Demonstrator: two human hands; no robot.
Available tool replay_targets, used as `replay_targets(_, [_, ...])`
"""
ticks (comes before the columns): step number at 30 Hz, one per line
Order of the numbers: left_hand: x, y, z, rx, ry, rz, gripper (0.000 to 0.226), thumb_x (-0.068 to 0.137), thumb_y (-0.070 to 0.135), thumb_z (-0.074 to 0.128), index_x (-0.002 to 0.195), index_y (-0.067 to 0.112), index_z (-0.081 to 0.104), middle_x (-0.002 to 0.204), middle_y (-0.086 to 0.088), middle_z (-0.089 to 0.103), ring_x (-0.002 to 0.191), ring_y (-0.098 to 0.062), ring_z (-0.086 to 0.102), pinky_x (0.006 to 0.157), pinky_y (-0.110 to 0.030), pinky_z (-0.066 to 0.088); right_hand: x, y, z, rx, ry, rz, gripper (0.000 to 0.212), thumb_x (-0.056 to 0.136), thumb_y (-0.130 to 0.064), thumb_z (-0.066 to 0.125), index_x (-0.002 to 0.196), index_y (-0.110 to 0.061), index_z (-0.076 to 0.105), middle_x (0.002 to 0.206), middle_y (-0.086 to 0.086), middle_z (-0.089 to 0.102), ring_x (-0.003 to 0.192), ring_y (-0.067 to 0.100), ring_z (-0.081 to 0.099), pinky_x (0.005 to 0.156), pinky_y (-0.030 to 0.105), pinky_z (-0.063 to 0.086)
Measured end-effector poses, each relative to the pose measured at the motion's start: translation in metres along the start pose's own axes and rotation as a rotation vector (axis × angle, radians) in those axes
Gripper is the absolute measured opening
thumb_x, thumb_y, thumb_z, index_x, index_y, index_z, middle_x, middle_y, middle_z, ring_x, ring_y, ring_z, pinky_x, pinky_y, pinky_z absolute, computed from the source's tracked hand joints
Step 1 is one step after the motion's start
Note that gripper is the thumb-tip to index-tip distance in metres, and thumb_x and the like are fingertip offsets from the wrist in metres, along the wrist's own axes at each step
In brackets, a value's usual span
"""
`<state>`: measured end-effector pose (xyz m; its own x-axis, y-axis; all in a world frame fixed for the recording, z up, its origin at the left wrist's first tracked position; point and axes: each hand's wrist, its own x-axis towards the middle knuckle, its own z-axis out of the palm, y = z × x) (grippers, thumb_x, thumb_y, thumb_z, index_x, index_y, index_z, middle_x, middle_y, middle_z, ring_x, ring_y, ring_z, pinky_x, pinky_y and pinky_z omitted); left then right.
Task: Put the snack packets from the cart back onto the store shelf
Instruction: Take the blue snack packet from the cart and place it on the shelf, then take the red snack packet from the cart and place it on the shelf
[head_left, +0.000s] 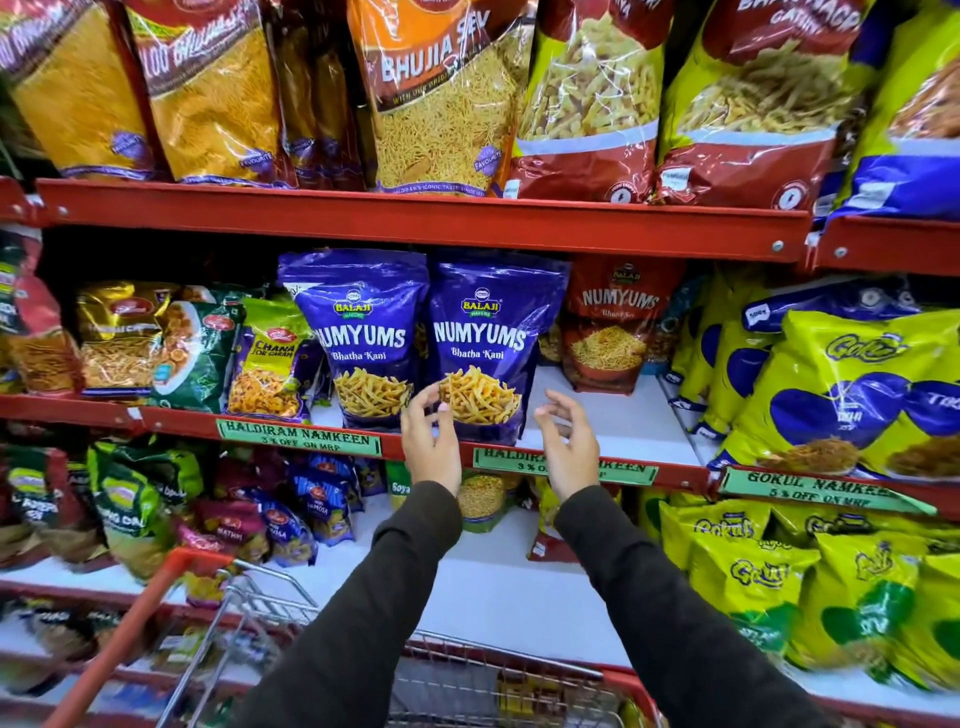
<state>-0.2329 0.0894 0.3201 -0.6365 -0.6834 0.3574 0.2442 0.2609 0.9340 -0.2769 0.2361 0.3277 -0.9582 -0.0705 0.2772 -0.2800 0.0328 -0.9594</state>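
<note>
Head view: both hands, left (430, 441) and right (567, 447), empty, fingers spread, flanking purple packet (491, 348) upright on middle shelf (613, 415). Likely light, crinkly, slippery; hold by sides.

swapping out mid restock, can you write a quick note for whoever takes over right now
Left hand: open, empty, fingertips at the lower left of the right purple Numyums packet.
Right hand: open, empty, apart from it on its right.
Done: two purple Numyums packets stand upright side by side on the middle shelf; the left one is untouched.
Left: bare shelf space to their right; the cart is below, more packets seem to lie in it.
</note>
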Motion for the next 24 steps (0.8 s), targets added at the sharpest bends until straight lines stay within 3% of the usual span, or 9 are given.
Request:
replay_targets(4, [-0.031, -0.010, 0.003, 0.042, -0.086, 0.103, 0.024, 0.098, 0.016, 0.044, 0.114, 0.016, 0.062, 0.116, 0.000, 0.060, 0.099, 0.012, 0.053, 0.079, 0.001, 0.041, -0.022, 0.018, -0.015, -0.027, 0.032, -0.027, 0.021, 0.093, -0.023, 0.056, 0.113, -0.019, 0.061, 0.105, -0.003, 0.064, 0.092, 0.004, 0.059, 0.075, 0.006, 0.045])
replay_targets(9, [-0.082, -0.059, 0.001, 0.163, -0.234, 0.038, 0.022, 0.097, 0.017, 0.045, 0.104, 0.020, 0.066, 0.109, 0.000, 0.061, 0.100, -0.009, 0.057, 0.085, -0.022, 0.048, -0.068, 0.074, -0.053, -0.173, 0.017, 0.058, 0.013, 0.092, -0.015, 0.058, 0.102, -0.017, 0.066, 0.097, -0.007, 0.067, 0.086, -0.003, 0.061, 0.072, 0.003, 0.044])
replay_targets(12, [-0.126, -0.103, -0.010, 0.247, -0.299, -0.126, 0.022, 0.094, 0.009, 0.050, 0.102, 0.019, 0.067, 0.108, -0.002, 0.062, 0.096, -0.013, 0.057, 0.074, -0.021, 0.051, -0.106, 0.130, -0.085, -0.325, -0.013, 0.256, 0.025, 0.090, -0.001, 0.055, 0.094, -0.024, 0.063, 0.095, 0.000, 0.067, 0.084, 0.012, 0.062, 0.077, 0.023, 0.048])
replay_targets(14, [-0.159, -0.135, -0.019, 0.344, -0.368, -0.204, 0.042, 0.086, -0.007, 0.049, 0.096, 0.031, 0.065, 0.106, -0.002, 0.065, 0.091, -0.015, 0.060, 0.069, -0.014, 0.048, -0.134, 0.173, -0.111, -0.427, -0.027, 0.417, 0.043, 0.081, 0.014, 0.049, 0.091, -0.026, 0.062, 0.099, 0.009, 0.071, 0.089, 0.021, 0.064, 0.082, 0.030, 0.048])
replay_targets(16, [-0.193, -0.172, -0.031, 0.425, -0.495, -0.351, 0.060, 0.078, -0.020, 0.041, 0.098, 0.029, 0.067, 0.105, -0.012, 0.066, 0.075, -0.014, 0.059, 0.064, -0.009, 0.045, -0.162, 0.196, -0.135, -0.512, -0.042, 0.585, 0.040, 0.079, 0.015, 0.050, 0.099, -0.016, 0.067, 0.109, 0.019, 0.071, 0.100, 0.029, 0.067, 0.082, 0.023, 0.048])
replay_targets(18, [-0.228, -0.205, -0.046, 0.578, -0.635, -0.512, 0.047, 0.083, -0.018, 0.039, 0.099, 0.013, 0.071, 0.111, -0.032, 0.060, 0.056, -0.008, 0.049, 0.045, -0.003, 0.037, -0.181, 0.218, -0.153, -0.456, -0.049, 0.785, 0.034, 0.087, 0.008, 0.049, 0.117, 0.000, 0.063, 0.116, 0.015, 0.065, 0.111, 0.035, 0.062, 0.077, 0.014, 0.050])
replay_targets(20, [-0.259, -0.241, -0.060, 0.801, -0.769, -0.611, 0.036, 0.092, -0.001, 0.042, 0.107, 0.014, 0.071, 0.114, -0.026, 0.058, 0.051, -0.006, 0.043, 0.039, -0.008, 0.033, -0.196, 0.238, -0.160, -0.300, -0.043, 0.976, 0.028, 0.092, 0.003, 0.045, 0.107, 0.001, 0.069, 0.098, 0.008, 0.071, 0.093, 0.027, 0.069, 0.067, 0.015, 0.051])
replay_targets(22, [-0.286, -0.271, -0.069, 0.875, -0.952, -0.717, 0.049, 0.090, 0.007, 0.048, 0.138, 0.020, 0.047, 0.115, -0.002, 0.061, 0.070, -0.009, 0.056, 0.058, -0.013, 0.047, -0.207, 0.258, -0.161, -0.330, -0.028, 1.012, 0.026, 0.094, 0.004, 0.041, 0.096, 0.005, 0.068, 0.067, 0.004, 0.067, 0.059, 0.016, 0.063, 0.041, 0.015, 0.045])
replay_targets(24, [-0.305, -0.279, -0.069, 0.884, -1.008, -0.692, 0.053, 0.088, 0.017, 0.057, 0.139, 0.024, 0.043, 0.133, -0.001, 0.055, 0.114, -0.024, 0.059, 0.095, -0.027, 0.052, -0.214, 0.275, -0.160, -0.405, -0.098, 1.009, 0.028, 0.098, 0.000, 0.038, 0.123, -0.001, 0.050, 0.077, 0.005, 0.056, 0.064, 0.010, 0.055, 0.041, 0.011, 0.046])
